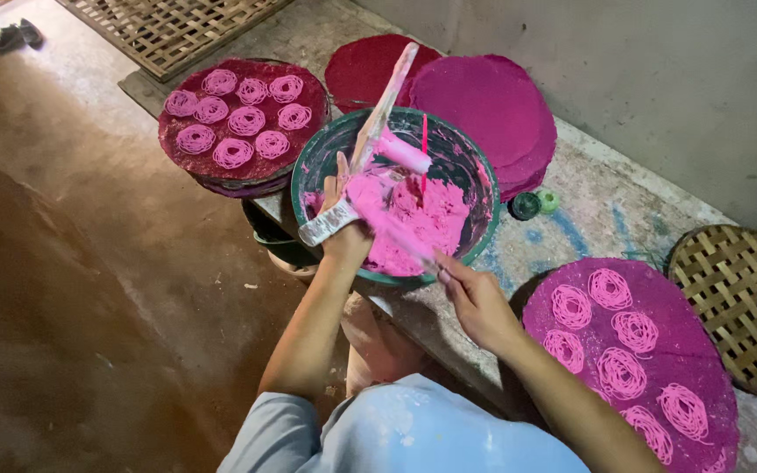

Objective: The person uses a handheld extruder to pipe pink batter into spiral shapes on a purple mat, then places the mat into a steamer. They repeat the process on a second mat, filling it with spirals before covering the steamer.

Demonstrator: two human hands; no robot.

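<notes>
Steadily now: left hand [343, 229] is clamped on the dough-caked press [370, 144], right hand [477, 302] pinches a thin scraper [405, 245] beside it; scrape downward, over the bowl [308, 166] of pink dough [427, 223] beneath.

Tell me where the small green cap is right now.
In the head view, the small green cap sits on the concrete ledge right of the green bowl, beside a dark cap, just below the stacked magenta mats.

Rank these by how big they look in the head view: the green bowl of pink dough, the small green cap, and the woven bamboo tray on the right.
1. Green bowl, largest.
2. Woven bamboo tray, partly cut off by the frame edge, so its rank against the bowl is unsure.
3. Small green cap, clearly smallest.
</notes>
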